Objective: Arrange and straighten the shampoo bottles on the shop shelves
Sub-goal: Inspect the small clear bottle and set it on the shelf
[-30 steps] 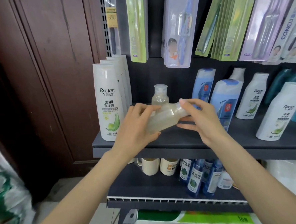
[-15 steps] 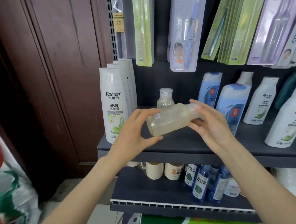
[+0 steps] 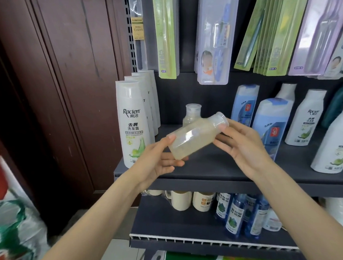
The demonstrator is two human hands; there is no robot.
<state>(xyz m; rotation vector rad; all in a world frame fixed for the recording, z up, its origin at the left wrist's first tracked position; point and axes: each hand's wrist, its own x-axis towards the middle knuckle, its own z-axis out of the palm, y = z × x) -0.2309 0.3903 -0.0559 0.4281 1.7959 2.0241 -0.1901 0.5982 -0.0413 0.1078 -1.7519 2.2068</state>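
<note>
A clear bottle of pale liquid [image 3: 195, 137] lies tilted in the air in front of the dark shelf [image 3: 209, 167], cap end up to the right. My left hand [image 3: 158, 160] holds its base between thumb and fingers. My right hand [image 3: 244, 145] pinches its cap end. A second clear bottle [image 3: 192, 114] stands upright on the shelf behind it. A row of tall white Raclen shampoo bottles [image 3: 133, 122] stands at the shelf's left end. Blue bottles [image 3: 270, 123] and smaller white bottles [image 3: 304, 117] stand to the right.
Toothbrush packs [image 3: 211, 37] hang above the shelf. The lower shelf [image 3: 172, 220] carries cream mugs [image 3: 181, 199] and blue spray bottles [image 3: 236, 214]. A brown wooden door [image 3: 63, 86] is at the left, with plastic bags [image 3: 12, 230] on the floor.
Both hands have turned the clear bottle and drawn it slightly toward me. My left hand now grips the base from below and the cap end points up to the right.
</note>
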